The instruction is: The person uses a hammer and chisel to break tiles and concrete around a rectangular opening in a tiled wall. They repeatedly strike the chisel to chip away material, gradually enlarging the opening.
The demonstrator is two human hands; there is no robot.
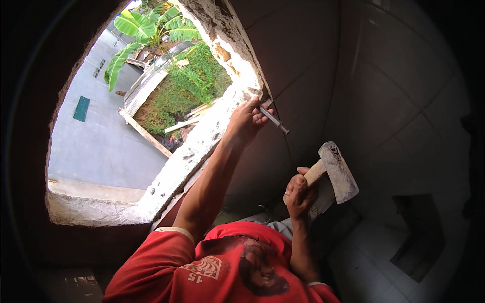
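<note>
Head view: beside rough masonry (204,139) and dim tiles (389,111), left hand (243,120) grips chisel (274,120), right hand (300,197) hatchet (339,174).

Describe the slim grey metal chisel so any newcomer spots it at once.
Find the bright, rough-edged wall opening and go to its right-hand corner. There the bare left hand holds the slim grey metal chisel, slanting down rightward. It is a thin, straight rod, unlike the grey-headed, wooden-handled hatchet in the bare right hand.
</note>
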